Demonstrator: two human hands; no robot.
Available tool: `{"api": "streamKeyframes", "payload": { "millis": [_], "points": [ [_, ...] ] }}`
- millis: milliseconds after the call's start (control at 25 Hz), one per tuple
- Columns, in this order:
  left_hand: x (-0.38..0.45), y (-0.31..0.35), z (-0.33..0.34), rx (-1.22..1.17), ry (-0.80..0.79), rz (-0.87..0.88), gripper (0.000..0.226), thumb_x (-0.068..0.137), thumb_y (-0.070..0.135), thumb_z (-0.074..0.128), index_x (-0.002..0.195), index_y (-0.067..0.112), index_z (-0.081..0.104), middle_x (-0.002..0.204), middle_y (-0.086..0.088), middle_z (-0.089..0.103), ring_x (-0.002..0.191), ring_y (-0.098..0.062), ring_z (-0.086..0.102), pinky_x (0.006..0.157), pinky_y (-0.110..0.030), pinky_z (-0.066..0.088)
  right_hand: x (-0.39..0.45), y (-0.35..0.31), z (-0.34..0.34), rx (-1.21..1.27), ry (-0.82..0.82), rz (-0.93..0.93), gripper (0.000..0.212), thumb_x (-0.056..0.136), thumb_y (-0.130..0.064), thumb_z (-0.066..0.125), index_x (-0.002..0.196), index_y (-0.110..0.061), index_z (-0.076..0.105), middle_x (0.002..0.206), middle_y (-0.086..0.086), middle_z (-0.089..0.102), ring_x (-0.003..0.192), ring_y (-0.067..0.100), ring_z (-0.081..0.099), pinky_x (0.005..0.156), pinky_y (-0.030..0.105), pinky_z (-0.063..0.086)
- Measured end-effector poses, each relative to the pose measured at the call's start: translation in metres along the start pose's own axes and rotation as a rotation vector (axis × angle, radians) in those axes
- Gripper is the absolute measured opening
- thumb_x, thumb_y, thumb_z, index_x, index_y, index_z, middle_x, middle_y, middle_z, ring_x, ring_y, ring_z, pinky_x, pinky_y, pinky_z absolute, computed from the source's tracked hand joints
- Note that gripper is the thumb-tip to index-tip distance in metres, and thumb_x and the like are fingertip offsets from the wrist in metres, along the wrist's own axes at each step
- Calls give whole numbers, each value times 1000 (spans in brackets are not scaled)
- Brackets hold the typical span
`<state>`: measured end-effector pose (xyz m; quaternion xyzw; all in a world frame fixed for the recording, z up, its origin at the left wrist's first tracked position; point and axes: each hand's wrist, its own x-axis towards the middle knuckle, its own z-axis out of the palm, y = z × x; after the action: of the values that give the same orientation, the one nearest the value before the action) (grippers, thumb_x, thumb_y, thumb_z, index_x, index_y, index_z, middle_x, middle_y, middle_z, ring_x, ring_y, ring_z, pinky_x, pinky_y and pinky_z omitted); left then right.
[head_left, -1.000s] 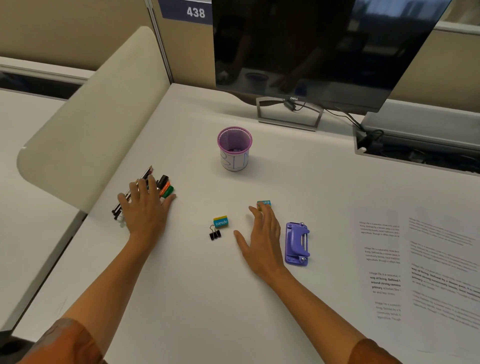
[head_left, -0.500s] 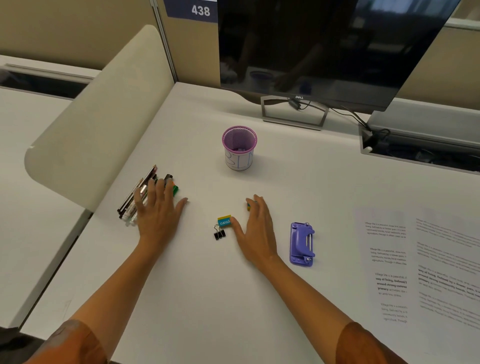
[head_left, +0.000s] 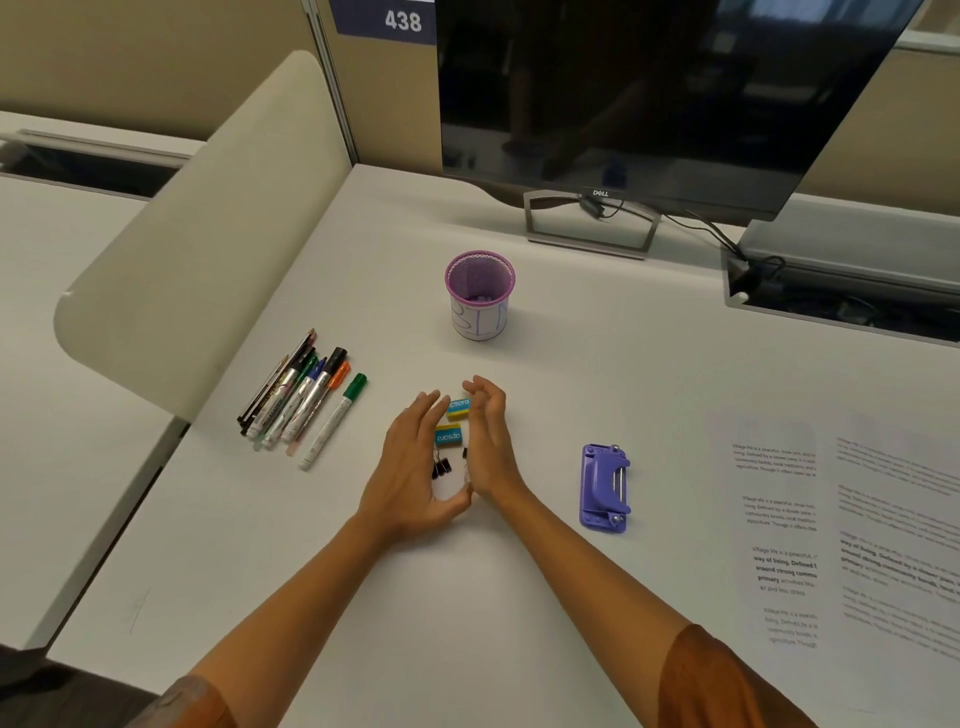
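Observation:
My left hand (head_left: 410, 467) and my right hand (head_left: 491, 441) stand on edge on the white desk, palms facing each other, fingers relaxed. Between them lie two blue-and-yellow erasers, one farther (head_left: 458, 408) and one nearer (head_left: 448, 435), and small black binder clips (head_left: 441, 466). The heels of my hands nearly touch near the front. Neither hand grips anything.
A row of markers and pens (head_left: 301, 397) lies to the left. A purple mesh cup (head_left: 479, 293) stands behind the hands. A purple hole punch (head_left: 604, 487) lies to the right, printed sheets (head_left: 852, 530) beyond it. A monitor (head_left: 649, 93) stands at the back.
My left hand left the markers and moved right. My right hand slid left, bringing the second eraser beside the first. Both hands turned on edge around the small items.

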<state>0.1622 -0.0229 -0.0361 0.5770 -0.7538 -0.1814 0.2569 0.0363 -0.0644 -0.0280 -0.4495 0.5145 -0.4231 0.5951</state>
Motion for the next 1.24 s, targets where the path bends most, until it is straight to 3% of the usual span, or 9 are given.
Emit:
{"api": "streamKeyframes", "payload": {
  "millis": [120,200,320,400,520,640,840,1040,1240],
  "points": [
    [4,3,3,66,-39,-55,116,68,72,66,156,16,15,164,-2,15,152,-16,7,123,-37,12,2,3,-10,143,-34,32,35,106,-31,26,139,-22,32,133,-3,50,124,11,54,103,25,47],
    [8,5,8,114,-42,-73,112,72,74,62,156,19,13,165,-1,12,153,-16,5,124,-36,7,2,4,-18,176,40,0,35,106,-33,27,137,-20,36,133,5,53,128,12,52,108,26,42],
    [17,6,17,202,-34,-59,89,86,66,53,155,20,22,163,1,18,152,-17,8,124,-36,5,-2,3,-32,240,220,-38,34,105,-34,33,132,-17,42,124,8,59,121,14,58,106,31,45],
    [22,5,19,257,-4,-36,66,92,58,49,145,20,43,152,-1,41,147,-22,27,123,-38,12,-6,3,-40,260,273,-65,33,104,-33,36,130,-15,44,119,11,60,116,18,61,102,33,49],
    [24,0,15,271,50,4,36,95,43,52,118,18,62,117,1,60,118,-21,53,119,-38,23,-9,4,-42,201,261,-93,30,103,-31,40,128,-15,45,114,10,62,111,17,64,99,30,52],
    [16,-6,3,313,75,99,16,94,30,55,99,18,62,101,3,60,100,-17,57,120,-36,19,-11,7,-41,95,223,-112,26,102,-29,45,126,-20,46,110,4,66,106,14,67,92,22,52],
    [7,-26,-22,494,71,212,15,96,25,54,96,15,65,97,2,63,101,-20,58,122,-41,17,-13,9,-40,4,197,-154,25,99,-30,51,122,-21,49,103,5,67,97,12,68,87,23,53],
    [8,-45,-38,528,78,191,20,98,27,49,97,15,65,99,2,65,110,-24,58,118,-44,22,-12,11,-40,-63,172,-179,27,94,-37,56,119,-26,50,98,-1,66,97,18,66,88,31,55],
    [10,-65,-50,545,57,172,19,99,29,49,99,17,64,105,4,65,118,-24,56,117,-47,24,-13,11,-39,-81,148,-189,25,92,-30,59,116,-24,52,94,1,66,92,18,66,87,34,56]
  ]
}}
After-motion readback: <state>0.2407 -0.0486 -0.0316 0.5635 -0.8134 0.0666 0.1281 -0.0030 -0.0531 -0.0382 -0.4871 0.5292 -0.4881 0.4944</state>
